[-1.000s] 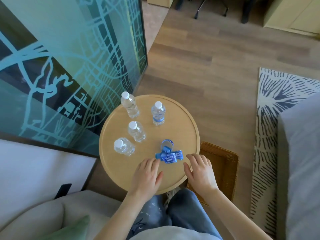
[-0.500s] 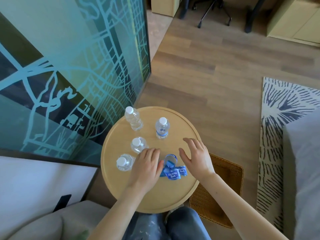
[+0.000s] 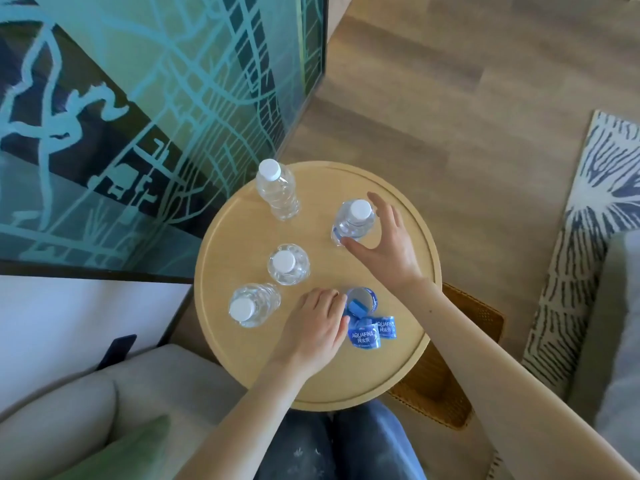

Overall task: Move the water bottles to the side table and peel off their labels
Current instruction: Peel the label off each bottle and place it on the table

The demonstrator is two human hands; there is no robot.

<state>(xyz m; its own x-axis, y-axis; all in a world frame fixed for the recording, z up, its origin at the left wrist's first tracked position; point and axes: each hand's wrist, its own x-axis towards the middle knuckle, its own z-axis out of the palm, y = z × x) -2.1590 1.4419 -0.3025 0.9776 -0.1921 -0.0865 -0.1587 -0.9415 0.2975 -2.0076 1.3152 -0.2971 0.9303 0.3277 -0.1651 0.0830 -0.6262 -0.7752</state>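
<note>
My right grip [image 3: 384,251] is spread, released, round the labelled bottle [image 3: 350,226] at the counter's [image 3: 346,375] far right. A glancing thumb could topple it. My left grip [image 3: 311,330] rests loose and empty beside the peeled labels [image 3: 370,332].

A tall glass panel [image 3: 138,116] printed with a teal street-map pattern stands in a dark frame along the left, catching soft daylight. Beyond it, pale wood plank floor [image 3: 450,98] runs across the room. A rug [image 3: 595,188] in cream with dark blue streaks lies to the right, and grey upholstery [image 3: 620,323] shows at the right edge. A round, light wooden side table [image 3: 346,375] stands just beside the panel's corner, with a brown wicker basket [image 3: 460,368] on the floor partly under its right side. At lower left is a cream sofa cushion [image 3: 156,382] with a green pillow [image 3: 131,448] on it, and a white surface [image 3: 69,323] behind.
</note>
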